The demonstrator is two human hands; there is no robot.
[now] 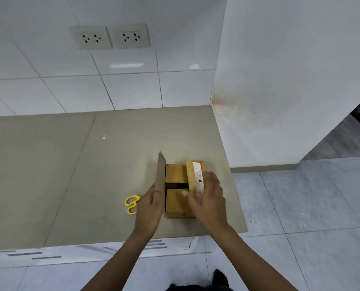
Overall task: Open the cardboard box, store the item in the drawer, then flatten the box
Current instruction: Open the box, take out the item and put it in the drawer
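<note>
A small cardboard box (176,198) sits on the grey counter (69,175) near its front right corner. Its two outer top flaps are folded up and apart. My left hand (149,208) holds the left flap, which stands upright. My right hand (208,198) grips the right flap, which carries a white label. Between them the two inner flaps lie nearly flat with a dark gap across the middle. The contents of the box are hidden.
Yellow-handled scissors (131,203) lie on the counter just left of my left hand, partly hidden by it. Drawer fronts (48,256) show below the counter's front edge. A tiled wall with two sockets (110,36) stands behind, a white wall (279,80) to the right.
</note>
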